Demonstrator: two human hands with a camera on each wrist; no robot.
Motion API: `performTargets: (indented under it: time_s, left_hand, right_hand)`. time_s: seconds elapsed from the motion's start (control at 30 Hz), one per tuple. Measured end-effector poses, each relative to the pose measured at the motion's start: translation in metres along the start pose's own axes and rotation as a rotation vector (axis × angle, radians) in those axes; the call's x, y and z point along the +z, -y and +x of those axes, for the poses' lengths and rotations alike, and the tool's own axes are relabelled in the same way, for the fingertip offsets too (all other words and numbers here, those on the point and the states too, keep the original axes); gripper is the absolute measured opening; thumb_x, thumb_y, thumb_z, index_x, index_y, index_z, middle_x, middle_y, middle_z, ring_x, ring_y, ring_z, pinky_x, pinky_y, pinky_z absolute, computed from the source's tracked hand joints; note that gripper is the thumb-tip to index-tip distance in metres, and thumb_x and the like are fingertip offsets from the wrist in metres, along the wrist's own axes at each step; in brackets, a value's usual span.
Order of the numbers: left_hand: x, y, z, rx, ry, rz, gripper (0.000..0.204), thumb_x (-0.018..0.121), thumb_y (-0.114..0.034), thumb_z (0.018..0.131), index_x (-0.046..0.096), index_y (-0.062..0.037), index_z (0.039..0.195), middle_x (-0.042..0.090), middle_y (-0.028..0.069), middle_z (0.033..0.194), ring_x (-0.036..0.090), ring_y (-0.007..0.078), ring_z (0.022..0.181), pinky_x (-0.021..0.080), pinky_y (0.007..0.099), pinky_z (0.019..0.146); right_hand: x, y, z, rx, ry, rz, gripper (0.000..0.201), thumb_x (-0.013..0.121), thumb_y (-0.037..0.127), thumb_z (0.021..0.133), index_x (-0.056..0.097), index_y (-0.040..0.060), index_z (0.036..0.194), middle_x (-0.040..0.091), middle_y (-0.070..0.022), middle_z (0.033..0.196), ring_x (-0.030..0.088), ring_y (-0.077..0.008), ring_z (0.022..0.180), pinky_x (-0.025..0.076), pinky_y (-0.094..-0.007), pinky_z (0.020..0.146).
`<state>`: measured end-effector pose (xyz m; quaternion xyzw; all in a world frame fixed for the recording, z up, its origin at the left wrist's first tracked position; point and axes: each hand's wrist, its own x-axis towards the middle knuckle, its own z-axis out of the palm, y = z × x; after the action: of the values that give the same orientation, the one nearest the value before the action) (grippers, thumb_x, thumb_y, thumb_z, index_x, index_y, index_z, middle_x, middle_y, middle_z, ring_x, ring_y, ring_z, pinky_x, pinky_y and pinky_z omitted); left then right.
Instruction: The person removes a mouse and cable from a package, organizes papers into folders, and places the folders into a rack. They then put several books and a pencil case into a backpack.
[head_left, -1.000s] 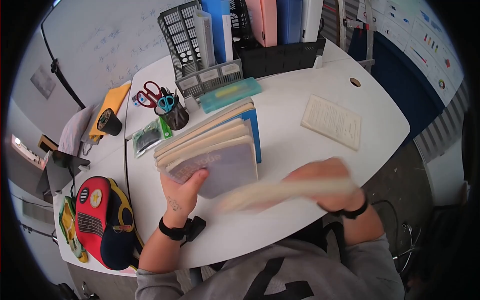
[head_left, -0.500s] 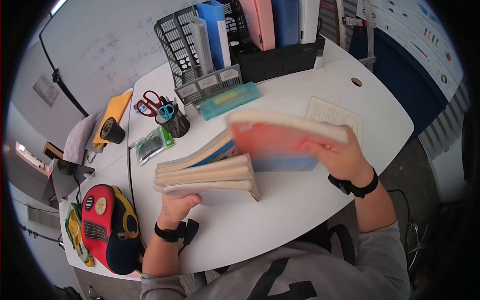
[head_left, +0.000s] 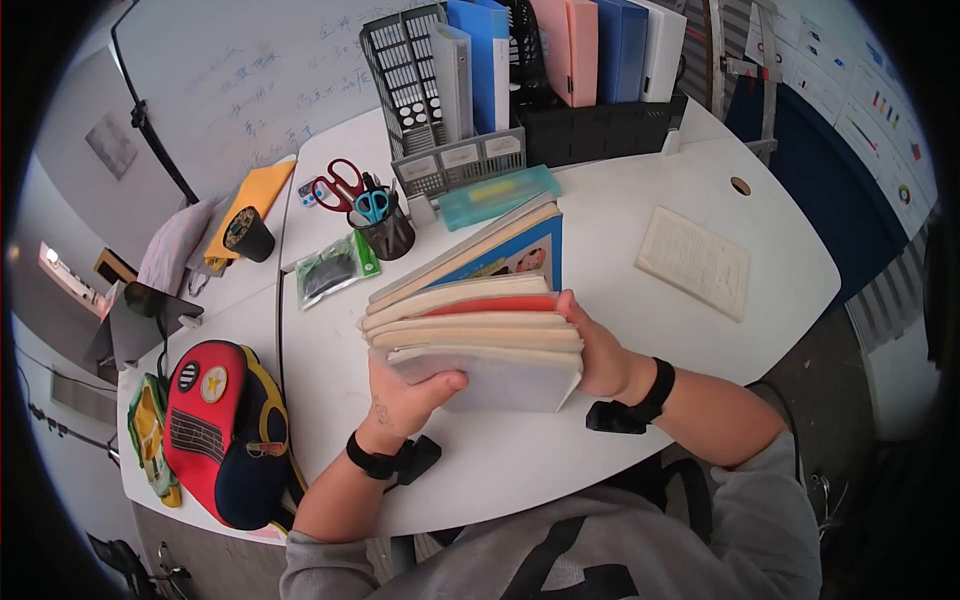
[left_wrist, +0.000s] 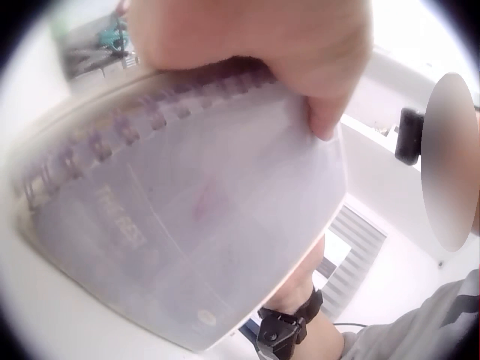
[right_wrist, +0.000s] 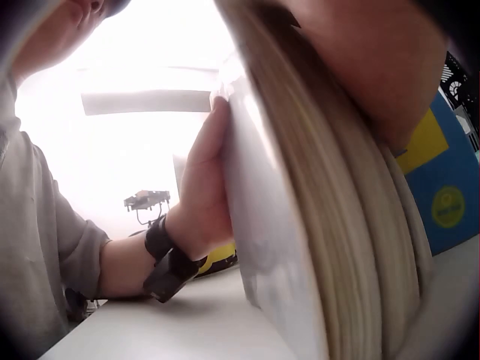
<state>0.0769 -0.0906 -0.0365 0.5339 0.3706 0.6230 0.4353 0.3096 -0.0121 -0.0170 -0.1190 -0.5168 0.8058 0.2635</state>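
Note:
Several books (head_left: 470,335) stand together in a thick stack over the front of the desk. My left hand (head_left: 405,392) grips its left end, thumb across the pale front cover. That cover belongs to a spiral-bound notebook (left_wrist: 187,202), printed with "THE BEST". My right hand (head_left: 600,355) holds the right end, thumb by the top edge; its other fingers are largely hidden in the head view. Midway in the stack, a red cover (head_left: 490,305) shows between cream page edges. A blue-covered book (head_left: 530,258) leans at the back, its top spread away from the others.
A thin pale booklet (head_left: 695,262) lies at the right. Behind the stack are a teal pencil case (head_left: 500,198), a pen cup (head_left: 385,235) with scissors, a packet (head_left: 335,270), and file racks (head_left: 600,130) with binders. A red and navy bag (head_left: 220,435) sits left.
My right hand has swung the red-covered book left and down into the stack in my left hand, now gripping the stack's right end. The stack stands more upright and the head view has shifted.

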Motion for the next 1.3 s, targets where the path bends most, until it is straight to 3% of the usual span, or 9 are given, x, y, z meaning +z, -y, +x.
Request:
performTargets:
  time_s: [0.13,0.2,0.33,0.6,0.73,0.93,1.1,1.2,1.3]
  left_hand:
    - [0.007,-0.004,-0.001,0.000,-0.036,0.049,0.075,0.090,-0.023,0.076,0.050,0.0016,0.135,0.062,0.0093,0.125,0.060,0.0186,0.111,0.049,0.0339,0.096]
    - [0.007,-0.007,0.000,0.047,-0.036,0.155,0.073,0.089,-0.024,0.077,0.051,0.0021,0.134,0.063,0.0095,0.123,0.060,0.0190,0.111,0.049,0.0336,0.095]
    - [0.006,0.000,-0.003,0.065,-0.052,0.073,0.071,0.088,-0.026,0.078,0.052,0.0020,0.133,0.064,0.0089,0.121,0.060,0.0196,0.110,0.049,0.0340,0.095]
    - [0.006,0.013,-0.012,0.143,-0.176,0.178,0.079,0.089,-0.032,0.078,0.048,0.0022,0.136,0.061,0.0108,0.125,0.058,0.0218,0.114,0.047,0.0350,0.098]
    - [0.004,0.010,-0.013,0.108,-0.135,0.202,0.083,0.087,-0.039,0.079,0.046,0.0022,0.138,0.059,0.0106,0.128,0.057,0.0211,0.115,0.046,0.0347,0.099]
    - [0.003,0.010,-0.010,0.092,-0.119,0.222,0.084,0.087,-0.040,0.079,0.045,0.0025,0.139,0.059,0.0104,0.127,0.057,0.0208,0.114,0.046,0.0343,0.098]
    - [0.004,0.010,-0.010,0.100,-0.153,0.179,0.081,0.089,-0.031,0.078,0.045,0.0023,0.138,0.061,0.0104,0.124,0.059,0.0210,0.110,0.048,0.0346,0.095]
    - [0.002,0.008,-0.012,0.042,-0.151,0.226,0.079,0.088,-0.027,0.078,0.045,0.0022,0.138,0.061,0.0096,0.122,0.060,0.0205,0.109,0.049,0.0344,0.094]
    - [0.007,0.001,-0.008,0.024,-0.140,0.196,0.075,0.087,-0.020,0.078,0.045,0.0017,0.137,0.062,0.0098,0.121,0.061,0.0201,0.108,0.050,0.0347,0.093]
  right_hand:
    - [-0.004,-0.001,-0.007,-0.039,-0.083,-0.120,0.084,0.031,0.070,0.100,0.026,0.0075,0.156,0.037,-0.0099,0.156,0.036,-0.0200,0.142,0.029,-0.0352,0.116]
    - [-0.018,-0.001,-0.014,-0.568,-0.362,-0.428,0.100,0.041,0.077,0.093,0.024,-0.0005,0.153,0.033,-0.0151,0.154,0.034,-0.0243,0.141,0.025,-0.0393,0.118]
    - [-0.014,-0.001,-0.017,-0.653,-0.582,-0.688,0.113,0.047,0.081,0.087,0.015,-0.0020,0.156,0.023,-0.0189,0.159,0.026,-0.0298,0.146,0.019,-0.0434,0.120]
    - [-0.024,0.005,-0.005,-0.446,-0.308,-0.361,0.095,0.053,0.063,0.097,0.016,-0.0015,0.157,0.030,-0.0211,0.158,0.031,-0.0292,0.145,0.026,-0.0380,0.118]
    - [-0.141,0.065,-0.037,-0.156,-0.755,-1.132,0.060,0.068,0.029,0.095,0.047,0.0055,0.146,0.060,-0.0115,0.135,0.054,-0.0207,0.127,0.041,-0.0377,0.108]
    - [-0.215,0.129,-0.124,0.899,-0.805,-1.500,0.090,0.076,0.028,0.073,0.039,-0.0061,0.147,0.052,-0.0281,0.142,0.052,-0.0348,0.132,0.041,-0.0351,0.110]
    - [-0.222,0.132,-0.147,0.879,-0.697,-1.462,0.061,0.081,0.021,0.066,0.064,-0.0053,0.119,0.069,-0.0219,0.113,0.066,-0.0349,0.103,0.051,-0.0369,0.091]
    - [-0.190,0.161,-0.162,0.556,-0.747,-1.000,0.047,0.073,0.009,0.068,0.066,-0.0048,0.112,0.069,-0.0103,0.099,0.065,-0.0194,0.091,0.051,-0.0291,0.083]
    - [-0.131,0.200,-0.165,0.277,-0.724,-1.260,0.039,0.075,0.010,0.072,0.065,0.0003,0.109,0.066,-0.0033,0.094,0.061,-0.0119,0.088,0.049,-0.0256,0.079]
